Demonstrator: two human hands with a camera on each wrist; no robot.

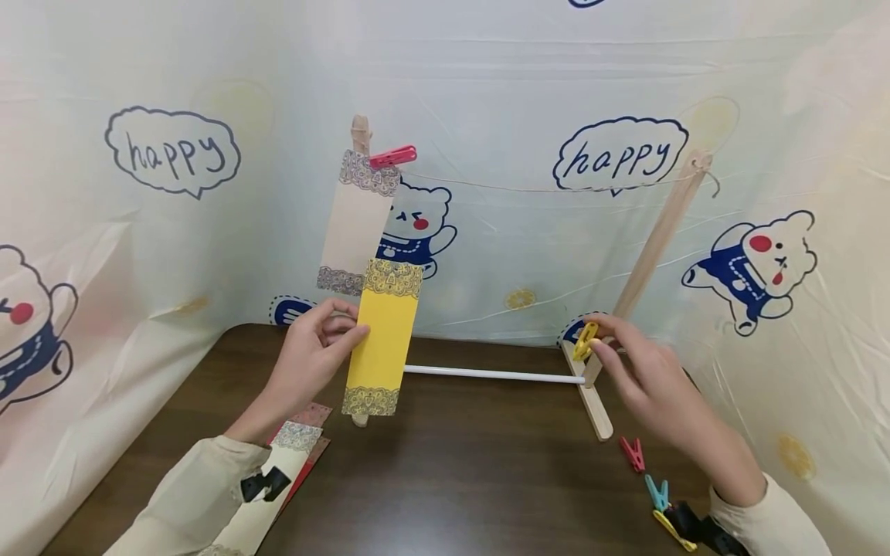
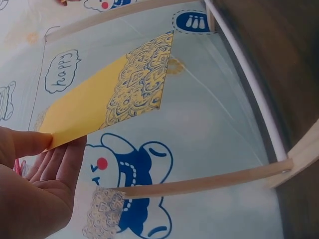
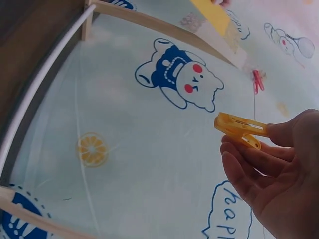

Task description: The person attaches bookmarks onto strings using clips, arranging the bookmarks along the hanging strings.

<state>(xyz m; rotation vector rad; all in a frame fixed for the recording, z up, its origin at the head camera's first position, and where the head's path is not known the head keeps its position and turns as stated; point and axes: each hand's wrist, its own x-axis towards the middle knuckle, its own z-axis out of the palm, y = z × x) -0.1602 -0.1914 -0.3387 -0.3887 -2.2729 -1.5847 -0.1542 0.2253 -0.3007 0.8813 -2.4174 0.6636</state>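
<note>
One pale backdrop (image 1: 487, 85) printed with two speech bubbles (image 1: 172, 154) reading "happy" hangs behind a taut string (image 1: 514, 188), a dark table (image 1: 487, 463) spreading beneath it. Below the string's left end, a left hand (image 1: 313, 351) pinches the edge of a lace-patterned yellow card (image 1: 382, 340) between thumb and fingers, near a cream card (image 1: 354, 224) hung by a pink clothespin (image 1: 393, 157). Below the right end, a right hand (image 1: 650, 382) grips a small yellow clothespin (image 1: 586, 342) between thumb and fingertips.

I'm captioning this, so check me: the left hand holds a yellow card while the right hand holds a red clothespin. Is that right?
Not quite: the clothespin in the right hand is yellow, not red, as the right wrist view shows. The left hand does hold a yellow card.
</note>
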